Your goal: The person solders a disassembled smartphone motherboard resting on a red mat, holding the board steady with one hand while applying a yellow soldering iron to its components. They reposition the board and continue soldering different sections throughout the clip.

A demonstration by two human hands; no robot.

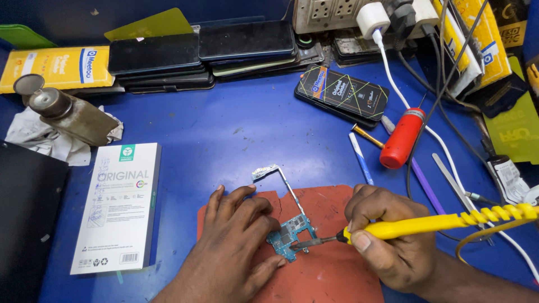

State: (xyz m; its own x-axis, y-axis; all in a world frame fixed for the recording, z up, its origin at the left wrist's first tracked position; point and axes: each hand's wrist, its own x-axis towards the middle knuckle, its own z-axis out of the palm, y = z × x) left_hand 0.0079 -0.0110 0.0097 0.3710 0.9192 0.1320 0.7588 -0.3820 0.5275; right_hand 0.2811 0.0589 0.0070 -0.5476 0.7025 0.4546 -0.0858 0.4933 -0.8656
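Note:
A small blue-green circuit board (292,233) with a thin L-shaped metal frame (279,179) lies on a red mat (331,269). My left hand (236,247) rests flat on the mat, its fingertips pressing the board's left edge. My right hand (390,235) grips a yellow soldering iron (426,224), whose dark metal tip (306,243) touches the board's lower right part.
A white flat box (120,205) lies left of the mat. Stacked phones (202,53), a power strip (359,14) and cables line the back. A red cylindrical tool (402,137), tweezers (452,179), a blue pen-like tool (359,157) and a metal bottle (70,115) lie around.

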